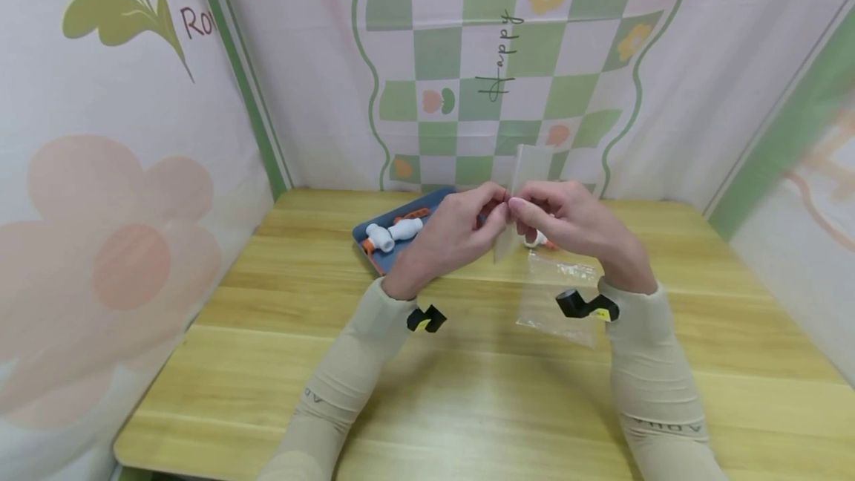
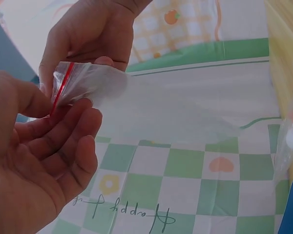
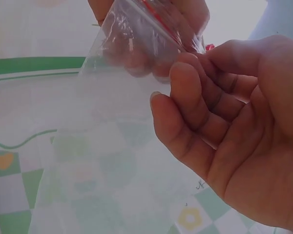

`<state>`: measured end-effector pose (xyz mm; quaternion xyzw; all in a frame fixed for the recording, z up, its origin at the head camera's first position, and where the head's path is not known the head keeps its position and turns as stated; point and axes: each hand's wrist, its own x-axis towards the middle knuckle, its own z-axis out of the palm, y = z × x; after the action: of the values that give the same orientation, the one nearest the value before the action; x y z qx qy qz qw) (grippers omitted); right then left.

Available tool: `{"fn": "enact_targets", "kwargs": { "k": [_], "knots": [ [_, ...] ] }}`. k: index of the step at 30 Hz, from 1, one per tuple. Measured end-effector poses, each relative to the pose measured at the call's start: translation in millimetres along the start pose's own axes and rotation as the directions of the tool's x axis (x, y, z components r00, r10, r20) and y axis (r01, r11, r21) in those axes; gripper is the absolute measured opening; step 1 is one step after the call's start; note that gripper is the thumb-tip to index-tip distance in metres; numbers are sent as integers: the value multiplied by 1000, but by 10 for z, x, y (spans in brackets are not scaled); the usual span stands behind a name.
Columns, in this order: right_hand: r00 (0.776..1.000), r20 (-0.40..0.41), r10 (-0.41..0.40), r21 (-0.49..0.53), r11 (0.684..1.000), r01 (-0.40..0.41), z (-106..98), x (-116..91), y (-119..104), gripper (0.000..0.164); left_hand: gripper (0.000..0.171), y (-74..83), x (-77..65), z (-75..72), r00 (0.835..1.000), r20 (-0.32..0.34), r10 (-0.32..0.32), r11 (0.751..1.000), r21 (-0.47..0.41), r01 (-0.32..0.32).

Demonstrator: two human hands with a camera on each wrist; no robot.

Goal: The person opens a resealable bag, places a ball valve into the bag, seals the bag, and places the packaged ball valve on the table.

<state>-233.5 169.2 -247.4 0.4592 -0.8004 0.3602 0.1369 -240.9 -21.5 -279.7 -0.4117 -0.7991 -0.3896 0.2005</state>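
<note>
My left hand (image 1: 457, 232) and right hand (image 1: 571, 223) meet over the middle of the table. Between them hangs a clear zip-lock bag (image 2: 151, 105) with a red strip along its mouth. The left thumb and fingers pinch this edge at one side. In the right wrist view, the right thumb and forefinger pinch the same edge of the bag (image 3: 83, 141), the other fingers loosely bent. No object shows inside it. Behind the left hand, a blue tray (image 1: 437, 199) carries white plastic valves (image 1: 381, 237) with orange parts.
A second clear bag (image 1: 557, 306) lies flat on the wooden table (image 1: 467, 407) below the right hand. Just behind that hand shows a white and orange piece (image 1: 536, 241), within clear plastic in the left wrist view. Printed curtains (image 1: 320, 80) stand around the table.
</note>
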Motion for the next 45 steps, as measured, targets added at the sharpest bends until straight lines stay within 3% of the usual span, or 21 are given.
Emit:
{"fn": "enact_targets", "kwargs": {
  "k": [9,19,23,26,30,37,42,45],
  "knots": [
    [999,-26,37,43,998,-36,42,-23,135,14,9,2,7,-33,1000,2,-16,1000,-15,16],
    [998,-49,-33,130,991,39,34,-51,134,20,18,22,-11,-43,999,25,38,995,-93,-35],
    [993,-77,-89,233,967,105,39,-60,125,23,18,46,-21,-55,996,11,89,982,-168,-86],
    [985,-98,-143,328,930,168,42,-60,96,23,20,91,-32,-76,993,17,119,970,-214,-113],
    [977,-119,-179,392,895,211,38,-68,35,23,21,243,-57,-153,991,34,127,961,-254,-115],
    [964,-145,-222,464,846,264,39,-93,-58,21,15,497,-87,-291,987,46,151,939,-319,-129],
    [953,-164,-256,467,831,303,43,-104,-99,19,7,489,-101,-277,984,51,172,906,-401,-138],
    [946,-164,-280,473,819,324,48,-95,-114,19,11,456,-105,-260,984,47,174,914,-379,-143]
  ]
}}
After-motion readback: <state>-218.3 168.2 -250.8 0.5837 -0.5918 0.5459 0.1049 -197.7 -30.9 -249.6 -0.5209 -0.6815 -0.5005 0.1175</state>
